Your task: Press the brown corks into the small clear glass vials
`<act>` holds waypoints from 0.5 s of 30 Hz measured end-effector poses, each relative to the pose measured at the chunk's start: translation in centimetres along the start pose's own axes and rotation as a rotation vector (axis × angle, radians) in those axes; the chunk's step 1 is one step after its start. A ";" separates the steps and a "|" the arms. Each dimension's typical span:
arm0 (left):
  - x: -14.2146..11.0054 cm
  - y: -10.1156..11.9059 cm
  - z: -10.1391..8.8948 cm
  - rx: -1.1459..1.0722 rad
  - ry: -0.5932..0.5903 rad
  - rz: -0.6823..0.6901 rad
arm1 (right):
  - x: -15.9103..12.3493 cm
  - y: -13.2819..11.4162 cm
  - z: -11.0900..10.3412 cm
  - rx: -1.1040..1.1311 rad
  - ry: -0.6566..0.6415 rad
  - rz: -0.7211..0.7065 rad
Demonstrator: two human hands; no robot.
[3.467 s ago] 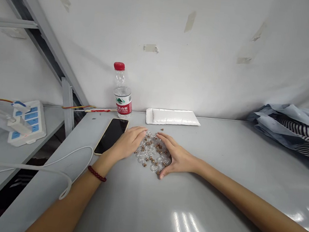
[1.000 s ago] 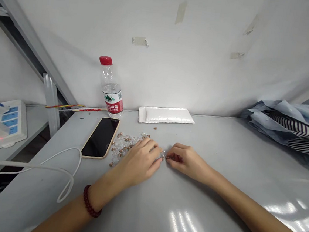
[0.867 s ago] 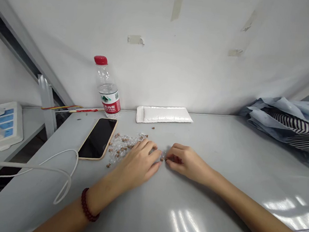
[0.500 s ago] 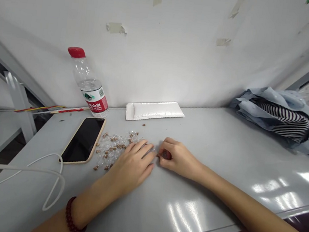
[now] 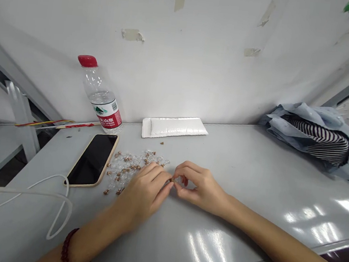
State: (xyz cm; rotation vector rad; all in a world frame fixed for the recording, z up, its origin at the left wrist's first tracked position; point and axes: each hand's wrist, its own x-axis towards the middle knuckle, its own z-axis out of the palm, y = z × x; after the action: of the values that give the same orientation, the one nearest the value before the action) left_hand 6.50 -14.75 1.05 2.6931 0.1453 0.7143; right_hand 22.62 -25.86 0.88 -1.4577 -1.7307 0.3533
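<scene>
Many tiny clear glass bottles with brown corks [image 5: 123, 167] lie in a loose pile on the grey table [image 5: 252, 165]. Beside the pile, my left hand [image 5: 146, 186] is closed, its thumb and forefinger at the brown cork [image 5: 172, 180] of one such bottle. My right hand [image 5: 199, 186] pinches the clear body of that small glass bottle [image 5: 179, 180] between thumb and fingers. Both sets of fingertips meet just right of the pile. Part of the pile is hidden behind my left hand.
A phone [image 5: 94, 159] lies left of the pile, with a white cable [image 5: 58, 214] near it. A water bottle [image 5: 106, 102] and a flat white packet [image 5: 175, 127] are by the wall. One loose cork [image 5: 161, 143] lies below the packet. Blue fabric [image 5: 319, 130] sits at right.
My left fingers have drawn off the pile and closed at the cork. My right hand has shifted slightly left and down to meet them, and the small bottle now shows between the two hands.
</scene>
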 end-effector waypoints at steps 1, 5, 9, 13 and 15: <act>0.0 0.1 0.0 0.035 -0.002 0.019 | -0.1 0.0 0.0 -0.009 -0.026 -0.015; -0.2 0.7 -0.1 0.154 0.026 0.096 | 0.2 0.4 -0.7 -0.093 -0.155 -0.024; -0.5 1.1 0.0 0.201 -0.066 0.140 | 0.9 1.6 -2.2 -0.236 -0.177 0.094; -0.7 0.9 0.1 0.318 -0.222 0.192 | 1.3 2.6 -3.4 -0.287 -0.246 0.235; -0.6 0.7 0.0 0.340 -0.253 0.169 | 1.6 2.8 -3.4 -0.257 -0.224 0.264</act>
State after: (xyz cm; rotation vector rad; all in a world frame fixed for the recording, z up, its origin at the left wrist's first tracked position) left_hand 6.02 -15.56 1.00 3.1232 -0.0289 0.4167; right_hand 27.05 -24.56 1.74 -1.9030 -1.8123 0.4612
